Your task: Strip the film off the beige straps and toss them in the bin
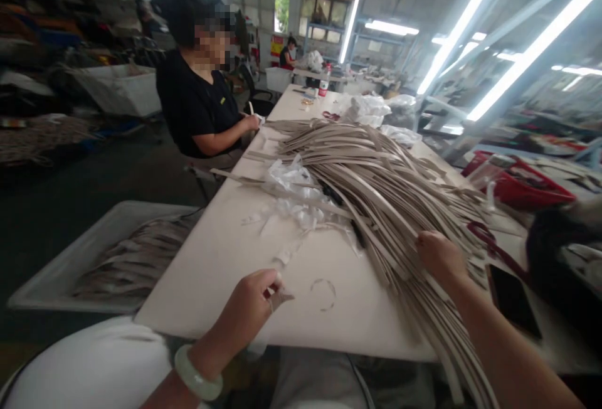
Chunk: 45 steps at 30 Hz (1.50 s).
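A large bundle of long grey-beige strips [376, 177] fans across the table [226, 258] and hangs over its front edge. On the right side of the bundle lies my right hand [437, 255], its fingers curled at the strips; what they grip is too blurred to tell. Above the table's front part is my left hand [261, 293], closed in a pinch on a small piece of pale material [281, 299]. Crumpled clear plastic [296, 189] lies left of the bundle, with a few loose strips over it.
A person in black [197, 95] sits at the table's left side. A white bin [117, 208] of strips stands on the floor at left. At right are a phone [513, 301] and a red basket [522, 183]. Farther back stands a red-labelled bottle [323, 86].
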Available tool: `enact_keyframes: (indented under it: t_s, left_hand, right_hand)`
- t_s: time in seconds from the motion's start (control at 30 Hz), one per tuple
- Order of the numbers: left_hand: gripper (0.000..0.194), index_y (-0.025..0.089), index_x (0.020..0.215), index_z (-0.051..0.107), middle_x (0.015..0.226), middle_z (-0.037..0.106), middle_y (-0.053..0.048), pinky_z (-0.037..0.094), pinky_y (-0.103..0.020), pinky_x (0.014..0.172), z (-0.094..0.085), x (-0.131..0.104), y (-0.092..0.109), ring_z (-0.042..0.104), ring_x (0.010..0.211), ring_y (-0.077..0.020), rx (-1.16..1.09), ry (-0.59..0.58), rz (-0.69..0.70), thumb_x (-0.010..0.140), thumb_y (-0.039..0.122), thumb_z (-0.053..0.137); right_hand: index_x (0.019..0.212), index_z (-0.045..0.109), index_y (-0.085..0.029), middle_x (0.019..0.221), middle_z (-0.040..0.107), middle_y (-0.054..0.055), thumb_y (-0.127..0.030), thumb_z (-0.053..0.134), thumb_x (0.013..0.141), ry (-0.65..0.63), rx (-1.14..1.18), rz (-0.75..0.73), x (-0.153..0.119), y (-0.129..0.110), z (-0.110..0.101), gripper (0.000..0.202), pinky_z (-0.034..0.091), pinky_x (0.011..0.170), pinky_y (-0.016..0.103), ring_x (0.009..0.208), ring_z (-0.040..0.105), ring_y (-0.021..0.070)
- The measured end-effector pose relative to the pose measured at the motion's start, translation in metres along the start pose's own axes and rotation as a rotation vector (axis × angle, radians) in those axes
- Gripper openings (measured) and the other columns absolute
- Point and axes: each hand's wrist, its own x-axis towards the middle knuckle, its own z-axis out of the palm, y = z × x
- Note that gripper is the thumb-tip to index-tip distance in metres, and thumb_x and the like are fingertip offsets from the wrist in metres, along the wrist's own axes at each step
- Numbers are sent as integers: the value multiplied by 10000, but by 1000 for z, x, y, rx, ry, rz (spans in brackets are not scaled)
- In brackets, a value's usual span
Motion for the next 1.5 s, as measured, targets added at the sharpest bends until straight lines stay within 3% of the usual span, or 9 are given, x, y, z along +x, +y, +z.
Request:
enact_keyframes:
  t_s: [0.2, 0.37, 0.57, 0.97, 1.07, 1.2, 1.3, 1.37, 1.5]
  left_hand:
    - [225, 163, 686, 599, 670, 605, 11, 353, -238, 621, -4, 0, 1, 543, 653, -137, 63, 4, 55, 817, 309, 708]
    - [215, 158, 691, 613, 672, 597, 26, 354, -234, 634, -1, 1, 2, 535, 664, -130, 8, -70, -9, 770, 294, 760]
    - [250, 148, 672, 611, 630, 565, 41, 337, -234, 573, -6, -2, 5, 479, 612, -119, -197, -155, -176, 736, 342, 754]
    - [291, 111, 753, 688, 716, 686, -38, 402, -253, 634, -9, -6, 4, 581, 676, -164, -508, -241, -268, 784, 400, 677]
    - [346, 105, 795, 709, 741, 689, -42, 393, -255, 635, -7, -8, 3, 567, 689, -168, -464, -248, -266, 813, 446, 649]
    - [370, 106, 729, 701, 645, 636, -12, 344, -236, 564, -4, -14, -1, 506, 603, -140, -410, -363, -309, 816, 462, 644]
    - [387, 112, 711, 718, 639, 650, -27, 375, -244, 577, -2, -14, -2, 534, 616, -161, -395, -377, -341, 806, 479, 641]
    - [372, 117, 752, 749, 707, 701, -59, 435, -273, 652, -2, -11, -1, 594, 699, -206, -426, -322, -349, 793, 472, 647]
    - [308, 148, 773, 771, 760, 730, -63, 473, -312, 793, -6, -7, -1, 630, 830, -253, -482, -284, -289, 741, 448, 708]
  right_hand:
    - [751, 693, -159, 740, 666, 128, -277, 634, 772, -148, 331, -24, -11, -38, -36, 134, 426, 577, 319, 648, 638, 229]
    - [812, 668, -165, 594, 609, 5, -424, 810, 671, -701, 1562, -153, -67, -145, -50, 327, 400, 445, 199, 461, 531, 89]
    - [786, 678, -152, 617, 673, 13, -306, 830, 715, -797, 1826, -288, -97, -229, -45, 228, 449, 470, 177, 518, 615, 97]
    - [722, 680, -151, 583, 646, -14, -291, 869, 633, -845, 1721, -245, -95, -236, -35, 251, 411, 470, 200, 493, 554, 87]
    - [748, 710, -147, 651, 677, -13, -267, 880, 614, -1062, 1676, -307, -98, -232, -31, 248, 443, 570, 209, 571, 572, 87]
    - [1066, 728, -172, 1160, 696, 101, -448, 788, 739, -1402, 1771, -320, -91, -231, -27, 432, 480, 866, 327, 968, 655, 191]
    - [1074, 738, -200, 1339, 614, 116, -542, 575, 898, -1105, 1915, -217, -92, -236, -22, 417, 428, 986, 377, 1164, 594, 225]
    - [1089, 740, -207, 1371, 595, 105, -537, 526, 930, -944, 1846, -340, -102, -241, -17, 425, 371, 1059, 397, 1240, 547, 235]
    - [1239, 674, -252, 1410, 567, 59, -534, 560, 912, -969, 1725, -596, -129, -242, -11, 446, 272, 1143, 418, 1348, 452, 240]
